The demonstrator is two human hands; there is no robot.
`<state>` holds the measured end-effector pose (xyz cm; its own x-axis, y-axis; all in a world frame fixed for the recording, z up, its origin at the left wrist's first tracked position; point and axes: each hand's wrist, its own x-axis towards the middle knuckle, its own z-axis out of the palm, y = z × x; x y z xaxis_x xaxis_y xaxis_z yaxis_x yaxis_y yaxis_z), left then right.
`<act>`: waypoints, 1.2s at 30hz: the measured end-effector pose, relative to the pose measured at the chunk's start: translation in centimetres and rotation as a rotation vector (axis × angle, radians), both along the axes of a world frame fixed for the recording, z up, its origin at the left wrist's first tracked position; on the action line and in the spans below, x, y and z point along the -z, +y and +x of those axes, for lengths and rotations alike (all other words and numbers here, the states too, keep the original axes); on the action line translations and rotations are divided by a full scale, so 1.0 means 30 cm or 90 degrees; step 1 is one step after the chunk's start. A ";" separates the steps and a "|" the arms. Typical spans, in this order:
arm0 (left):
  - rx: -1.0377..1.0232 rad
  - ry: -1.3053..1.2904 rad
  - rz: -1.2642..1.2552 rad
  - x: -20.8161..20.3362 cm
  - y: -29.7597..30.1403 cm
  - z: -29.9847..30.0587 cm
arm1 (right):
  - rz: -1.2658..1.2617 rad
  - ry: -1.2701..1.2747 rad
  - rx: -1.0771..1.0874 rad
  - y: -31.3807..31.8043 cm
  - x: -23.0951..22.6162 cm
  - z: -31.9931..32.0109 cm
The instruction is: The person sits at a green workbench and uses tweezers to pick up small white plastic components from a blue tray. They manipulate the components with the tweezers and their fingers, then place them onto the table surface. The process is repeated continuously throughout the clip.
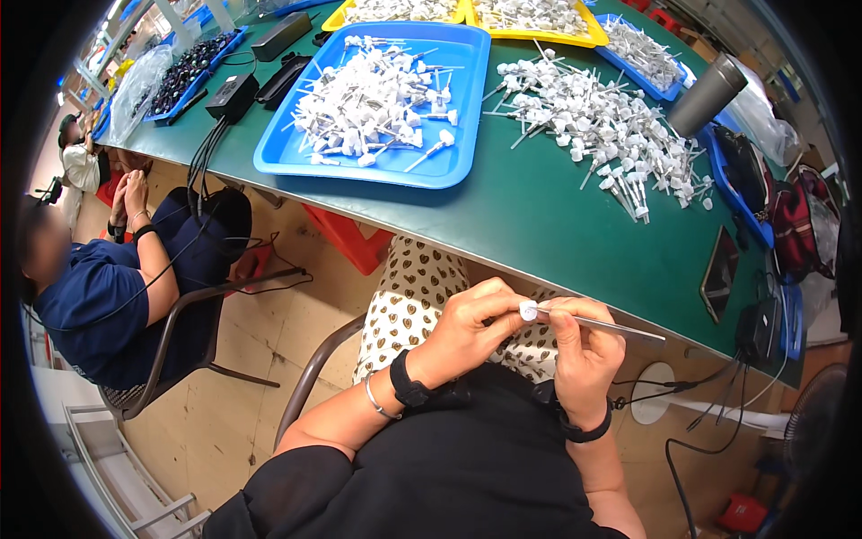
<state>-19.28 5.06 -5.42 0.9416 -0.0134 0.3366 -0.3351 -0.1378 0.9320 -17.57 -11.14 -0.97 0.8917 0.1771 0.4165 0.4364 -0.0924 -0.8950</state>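
Note:
My left hand (469, 331) is closed, pinching a small white flower-shaped piece (528, 310) between thumb and forefinger above my lap. Close beside it, my right hand (588, 359) is closed around a slim metal tool (628, 331), its flat end sticking out to the right. The tool's other end points at the white piece; whether it touches cannot be made out. On the table ahead, a blue tray (377, 166) bears a heap of white pieces on thin stems (364, 103). A larger loose pile of the same stemmed pieces (602, 117) lies to its right.
The green table (503, 225) also carries yellow trays (584, 34), a grey cylinder (708, 94), a phone (719, 274) and a black box with cables (232, 97). A seated person (108, 296) is at my left. Cables hang at the right near a fan (813, 418).

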 end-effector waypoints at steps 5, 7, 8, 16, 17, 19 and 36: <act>0.010 0.028 -0.041 0.006 -0.003 -0.002 | 0.072 0.063 -0.012 0.001 0.002 0.000; 0.004 0.027 -0.023 0.000 -0.003 -0.003 | 0.103 0.086 -0.013 0.007 -0.005 -0.003; 0.001 0.026 -0.014 -0.004 -0.003 -0.004 | 0.101 0.090 -0.010 0.006 -0.002 -0.004; -0.021 -0.016 0.039 0.003 -0.005 -0.002 | 0.082 0.080 0.005 0.010 0.004 -0.002; -0.022 -0.021 0.039 0.006 -0.005 -0.001 | 0.079 0.081 0.006 0.010 0.003 -0.001; -0.022 -0.018 0.046 0.006 -0.005 -0.002 | 0.074 0.085 0.009 0.011 -0.001 -0.002; -0.030 -0.040 0.048 0.007 -0.011 -0.002 | 0.040 0.075 0.014 0.010 0.006 0.001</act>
